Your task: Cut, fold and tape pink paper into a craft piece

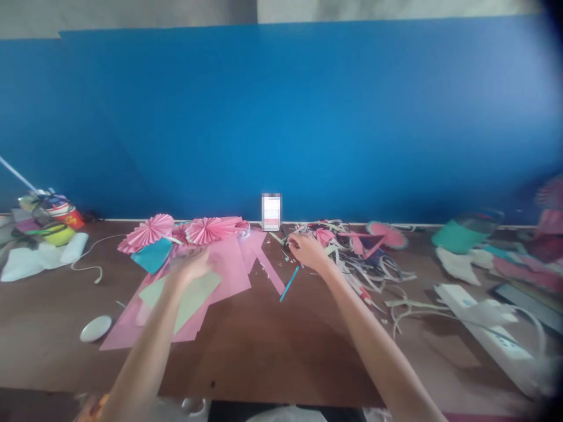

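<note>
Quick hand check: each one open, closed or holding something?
Left hand: blurred over pink paper sheets; open or closed cannot be told.
Right hand: partly curled beside tangled strips; any hold cannot be told.

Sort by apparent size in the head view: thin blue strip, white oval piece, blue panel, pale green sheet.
1. Blue panel
2. Pale green sheet, partly hidden
3. White oval piece
4. Thin blue strip
</note>
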`<action>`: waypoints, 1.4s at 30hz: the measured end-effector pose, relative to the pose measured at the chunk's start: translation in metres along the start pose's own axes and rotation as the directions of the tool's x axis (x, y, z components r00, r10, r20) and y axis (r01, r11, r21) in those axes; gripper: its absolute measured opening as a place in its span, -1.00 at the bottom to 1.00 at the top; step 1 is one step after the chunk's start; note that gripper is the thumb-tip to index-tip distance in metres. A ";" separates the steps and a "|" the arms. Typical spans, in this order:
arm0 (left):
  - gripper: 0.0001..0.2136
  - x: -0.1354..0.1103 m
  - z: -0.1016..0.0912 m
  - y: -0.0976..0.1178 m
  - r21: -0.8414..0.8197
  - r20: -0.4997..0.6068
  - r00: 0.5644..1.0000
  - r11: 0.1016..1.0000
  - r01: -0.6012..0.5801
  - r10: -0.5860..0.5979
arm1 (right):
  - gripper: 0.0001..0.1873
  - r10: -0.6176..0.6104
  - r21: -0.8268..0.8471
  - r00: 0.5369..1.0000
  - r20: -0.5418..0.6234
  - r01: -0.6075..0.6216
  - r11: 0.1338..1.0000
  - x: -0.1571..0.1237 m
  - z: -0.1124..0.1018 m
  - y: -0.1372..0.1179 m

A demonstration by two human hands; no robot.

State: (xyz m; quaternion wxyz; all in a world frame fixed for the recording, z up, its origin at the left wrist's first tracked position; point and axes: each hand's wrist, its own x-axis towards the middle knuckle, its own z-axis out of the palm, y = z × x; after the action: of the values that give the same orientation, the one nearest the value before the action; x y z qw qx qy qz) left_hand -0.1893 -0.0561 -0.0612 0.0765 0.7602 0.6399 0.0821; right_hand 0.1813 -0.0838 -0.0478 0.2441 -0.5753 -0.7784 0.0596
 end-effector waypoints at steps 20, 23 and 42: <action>-0.25 -0.032 0.042 0.072 -0.030 0.317 0.899 0.950 -0.310 0.303 | -0.79 -0.229 -0.187 0.959 -0.167 0.197 0.962 -0.056 0.076 0.003; -0.22 -0.030 0.040 0.068 -0.053 0.266 0.901 0.938 -0.342 0.343 | -0.79 -0.168 -0.188 0.967 -0.190 0.132 0.973 -0.054 0.075 0.008; -0.27 -0.036 0.022 0.071 0.135 0.167 0.972 0.973 -0.189 0.165 | -0.80 -0.057 -0.171 0.982 -0.180 0.026 0.985 -0.053 0.069 0.009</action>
State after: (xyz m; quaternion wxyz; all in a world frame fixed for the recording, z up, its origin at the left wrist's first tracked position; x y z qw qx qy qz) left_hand -0.1218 -0.1035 -0.0677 0.0610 0.8220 0.5658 -0.0188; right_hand 0.1697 -0.1169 -0.1275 0.2667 -0.5804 -0.7667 -0.0649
